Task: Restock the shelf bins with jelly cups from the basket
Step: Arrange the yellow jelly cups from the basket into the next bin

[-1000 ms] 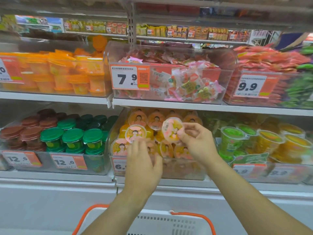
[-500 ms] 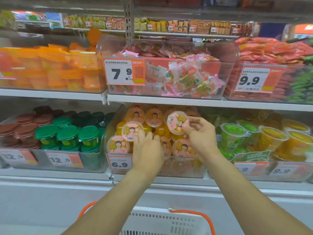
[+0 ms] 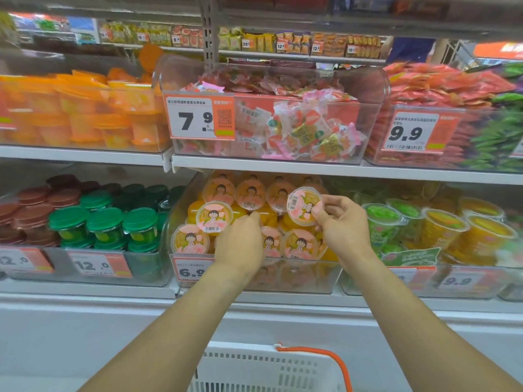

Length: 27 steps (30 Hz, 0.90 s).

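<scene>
Both hands were up inside the middle bin (image 3: 334, 278), the clear one tagged 6.9 on the lower shelf. The right hand (image 3: 343, 224) pinched a cup (image 3: 305, 205) by its rim between thumb and fingertips, lid turned outward, poised over the right part of the heap, just above the cups already lying there. Held that way, I judged, so the printed face would show to shoppers like its neighbours.

The left hand (image 3: 240, 244) reached in lower down, fingers curled at another cup (image 3: 214, 217) near the front left; its fingertips were hidden behind the knuckles, so I couldn't tell whether it gripped that cup or only nudged it into line. That cup leaned face-out against the yellow ones behind it.

The basket (image 3: 271, 369) sat low and close, under the forearms, presumably within easy reach for the next pair. What it held couldn't be seen.
</scene>
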Tool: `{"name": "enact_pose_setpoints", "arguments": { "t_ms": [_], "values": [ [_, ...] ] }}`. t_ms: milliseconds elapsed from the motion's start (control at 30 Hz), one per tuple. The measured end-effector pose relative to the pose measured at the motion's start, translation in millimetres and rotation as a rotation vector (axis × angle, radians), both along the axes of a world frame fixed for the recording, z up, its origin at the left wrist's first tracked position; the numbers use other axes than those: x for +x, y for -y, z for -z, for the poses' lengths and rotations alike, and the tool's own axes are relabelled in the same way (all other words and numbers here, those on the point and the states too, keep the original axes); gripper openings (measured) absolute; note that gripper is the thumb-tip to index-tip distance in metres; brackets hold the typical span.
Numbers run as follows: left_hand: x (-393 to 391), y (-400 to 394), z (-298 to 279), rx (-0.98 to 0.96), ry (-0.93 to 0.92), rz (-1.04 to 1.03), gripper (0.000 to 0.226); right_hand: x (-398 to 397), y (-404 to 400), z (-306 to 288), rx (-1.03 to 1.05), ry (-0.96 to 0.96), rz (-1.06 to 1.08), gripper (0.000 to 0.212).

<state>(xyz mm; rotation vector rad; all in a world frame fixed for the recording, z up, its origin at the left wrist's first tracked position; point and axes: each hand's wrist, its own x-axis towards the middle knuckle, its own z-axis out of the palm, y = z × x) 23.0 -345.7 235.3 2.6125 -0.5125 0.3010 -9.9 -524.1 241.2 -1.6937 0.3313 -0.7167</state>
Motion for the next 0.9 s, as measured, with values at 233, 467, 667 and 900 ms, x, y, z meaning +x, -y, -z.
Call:
{"name": "enact_pose_setpoints", "arguments": {
  "t_ms": [233, 467, 667, 900],
  "values": [
    [-0.8, 17.2, -8.9, 0.253, -0.034, 0.076, 0.035, -1.5, 10.4, -1.4, -0.091, -0.011, 0.018, 0.02],
    [8.4, 12.1, -0.5, 0.093, 0.035, 0.065, 0.037, -2.5, 10.9, 2.7, -0.09, -0.024, 0.031, 0.02],
    [8.3, 7.8, 3.1, 0.049, 0.053, 0.097, 0.042, -4.7, 6.9, -2.3, -0.109, -0.038, -0.005, 0.019],
    [8.7, 3.5, 16.5, -0.059, 0.091, 0.079, 0.049, 9.1, -7.7, -9.5, -0.199, -0.032, -0.093, 0.016]
  ]
}}
